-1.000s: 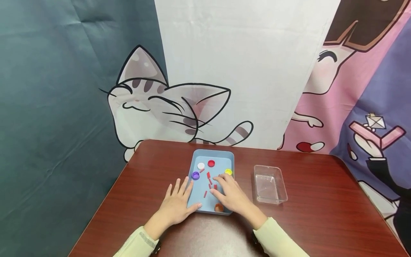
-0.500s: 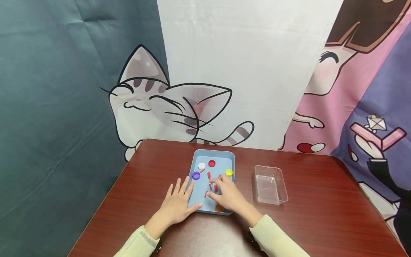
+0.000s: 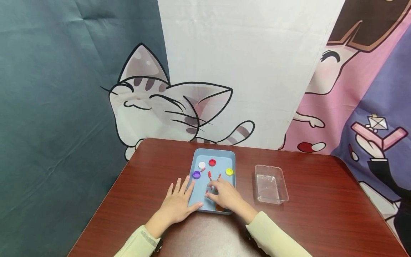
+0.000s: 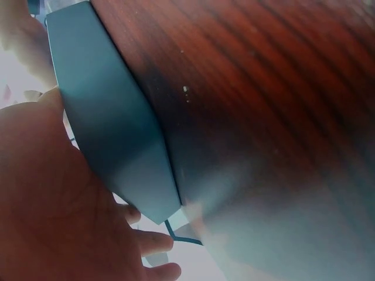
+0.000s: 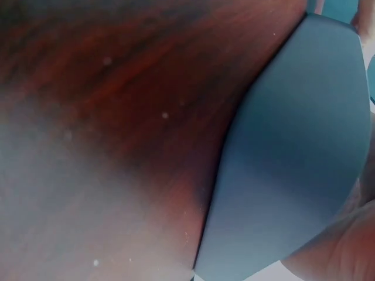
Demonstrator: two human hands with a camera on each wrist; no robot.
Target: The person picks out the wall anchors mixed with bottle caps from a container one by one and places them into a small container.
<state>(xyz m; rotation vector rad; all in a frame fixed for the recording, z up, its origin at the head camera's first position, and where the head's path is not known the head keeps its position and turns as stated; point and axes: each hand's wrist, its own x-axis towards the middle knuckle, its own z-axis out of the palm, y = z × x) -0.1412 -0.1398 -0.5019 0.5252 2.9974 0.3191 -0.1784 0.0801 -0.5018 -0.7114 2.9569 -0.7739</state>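
Note:
A shallow blue tray (image 3: 214, 152) stands on the table with several small red sticks (image 3: 209, 174) lying in it. My left hand (image 3: 176, 201) rests at its left side, fingers straight and spread, the thumb over the near rim. Over the tray's right half reaches my right hand (image 3: 227, 195). Its thumb and index finger curve on either side of a red stick (image 3: 206, 192), with a gap between the fingertips. The right hand covers some of the sticks and part of a brown round piece (image 3: 219, 207). In both wrist views the tray's outer wall (image 4: 111, 111) hides the fingertips' work.
Round caps lie inside the tray: white (image 3: 201, 165), red (image 3: 212, 162), purple (image 3: 196, 175) and yellow (image 3: 229, 172). A clear plastic box (image 3: 271, 184) stands to the right on the brown table (image 3: 314, 200). A printed cloth (image 3: 257, 71) hangs behind.
My right hand has moved left and slightly nearer to me over the tray, and the gap between thumb and index finger has narrowed. The left hand has stayed in place.

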